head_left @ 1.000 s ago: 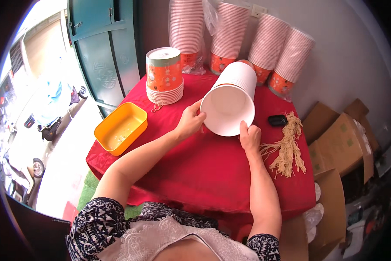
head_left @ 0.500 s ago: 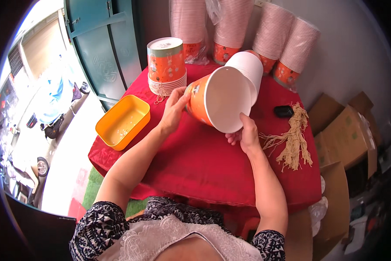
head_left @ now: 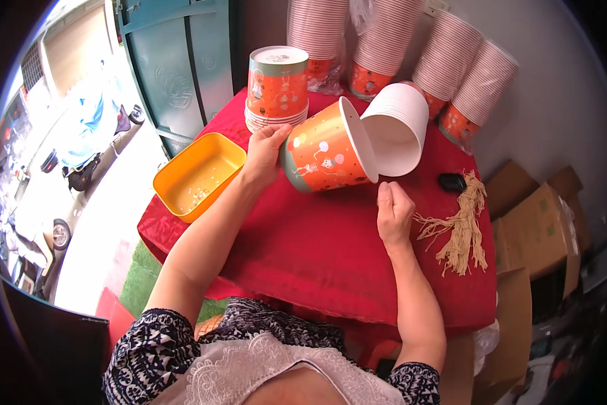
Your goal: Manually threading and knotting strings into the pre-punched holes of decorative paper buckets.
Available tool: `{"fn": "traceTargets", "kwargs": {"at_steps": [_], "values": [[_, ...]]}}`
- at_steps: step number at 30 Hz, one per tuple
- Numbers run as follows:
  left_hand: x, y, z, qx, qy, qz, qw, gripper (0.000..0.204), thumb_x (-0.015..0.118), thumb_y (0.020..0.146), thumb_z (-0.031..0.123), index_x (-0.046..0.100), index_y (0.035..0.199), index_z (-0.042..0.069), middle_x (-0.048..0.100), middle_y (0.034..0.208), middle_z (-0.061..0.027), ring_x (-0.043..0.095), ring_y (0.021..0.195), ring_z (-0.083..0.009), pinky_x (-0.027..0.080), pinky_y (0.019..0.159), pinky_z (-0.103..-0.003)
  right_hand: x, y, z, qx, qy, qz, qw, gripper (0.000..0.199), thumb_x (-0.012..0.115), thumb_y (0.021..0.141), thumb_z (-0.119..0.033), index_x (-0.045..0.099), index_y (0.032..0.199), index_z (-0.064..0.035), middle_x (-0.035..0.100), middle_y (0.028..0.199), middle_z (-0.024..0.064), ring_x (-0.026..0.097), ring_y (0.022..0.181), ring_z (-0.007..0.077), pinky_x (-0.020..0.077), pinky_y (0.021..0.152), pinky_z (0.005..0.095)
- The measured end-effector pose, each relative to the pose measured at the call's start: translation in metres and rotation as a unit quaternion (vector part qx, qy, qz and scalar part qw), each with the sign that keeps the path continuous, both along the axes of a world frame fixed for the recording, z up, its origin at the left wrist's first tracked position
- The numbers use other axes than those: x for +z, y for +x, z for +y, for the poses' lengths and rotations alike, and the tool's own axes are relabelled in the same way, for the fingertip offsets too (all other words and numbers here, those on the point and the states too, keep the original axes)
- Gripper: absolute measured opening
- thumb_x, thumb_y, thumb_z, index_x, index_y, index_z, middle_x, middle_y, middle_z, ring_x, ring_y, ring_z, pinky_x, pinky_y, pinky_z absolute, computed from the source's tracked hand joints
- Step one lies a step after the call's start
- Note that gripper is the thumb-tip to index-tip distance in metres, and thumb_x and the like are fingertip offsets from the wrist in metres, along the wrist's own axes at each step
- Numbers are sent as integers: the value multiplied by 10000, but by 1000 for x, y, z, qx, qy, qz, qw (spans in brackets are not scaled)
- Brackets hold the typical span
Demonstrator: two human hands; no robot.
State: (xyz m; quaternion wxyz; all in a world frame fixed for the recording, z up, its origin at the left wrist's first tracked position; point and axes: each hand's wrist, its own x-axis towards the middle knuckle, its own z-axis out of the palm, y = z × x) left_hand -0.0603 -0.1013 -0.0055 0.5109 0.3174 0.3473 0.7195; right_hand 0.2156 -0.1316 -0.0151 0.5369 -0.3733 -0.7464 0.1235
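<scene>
The left hand (head_left: 263, 152) has its grip around the base of an orange paper cup (head_left: 324, 152), tipped on its side above the red counter (head_left: 317, 256). A white cup stack (head_left: 394, 128) lies just beside its rim. The right hand (head_left: 392, 212) rests curled and holds nothing, near a straw bundle (head_left: 462, 226). A yellow tray (head_left: 195, 175) sits at the left.
</scene>
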Motion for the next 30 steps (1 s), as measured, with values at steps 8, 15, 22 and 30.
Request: {"fn": "traceTargets", "kwargs": {"at_steps": [8, 15, 22, 30], "values": [[17, 0, -6, -10, 0, 18, 1000, 179, 627, 942, 114, 617, 1047, -31, 686, 901, -90, 661, 745, -151, 557, 682, -300, 4, -11, -4, 77, 102, -47, 991, 95, 636, 848, 0, 560, 904, 6, 583, 880, 121, 569, 841, 296, 475, 733, 383], [14, 11, -14, 369, 148, 494, 773, 165, 664, 881, 68, 599, 1019, 7, 608, 852, -90, 601, 700, -205, 508, 682, -305, -5, -18, -9, 119, -20, 38, 992, 90, 643, 884, -10, 554, 884, 5, 569, 811, 94, 558, 716, 204, 462, 647, 312], [-2, 73, -54, 189, 280, 514, 788, 184, 711, 781, -12, 565, 879, 40, 603, 757, -131, 633, 654, -311, 508, 559, -383, -11, -20, -9, 220, -192, 201, 935, 102, 632, 934, -46, 561, 999, -12, 591, 901, 0, 535, 813, 55, 457, 708, 227], [-8, 91, -65, 126, 273, 494, 816, 194, 692, 789, -36, 541, 898, 18, 600, 819, -134, 642, 705, -321, 509, 596, -391, -8, -18, -8, 318, -268, 283, 865, 236, 633, 923, -33, 526, 1133, -21, 585, 1047, 5, 542, 911, 59, 454, 832, 221]]}}
